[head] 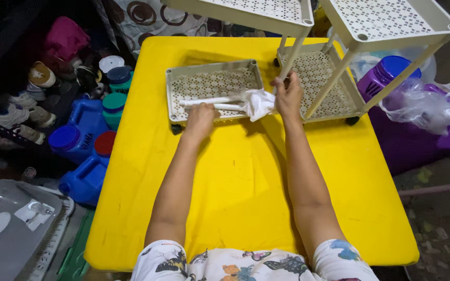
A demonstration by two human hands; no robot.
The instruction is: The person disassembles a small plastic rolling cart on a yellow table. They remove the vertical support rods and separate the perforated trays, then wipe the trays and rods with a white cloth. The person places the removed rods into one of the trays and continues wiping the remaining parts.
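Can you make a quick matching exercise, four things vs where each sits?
Things:
1. loose tray
2. white rods
3. blue jugs
4. purple container

Places:
A. on the floor left of the table
B. lying in the tray by the left hand
C. right of the table, behind the rack
D. flat on the yellow table

Pairs: 1-D, 2-B, 3-A, 4-C

One head-worn camera looks steeply down and forward from close above the yellow desk [235, 208], along both outstretched forearms.
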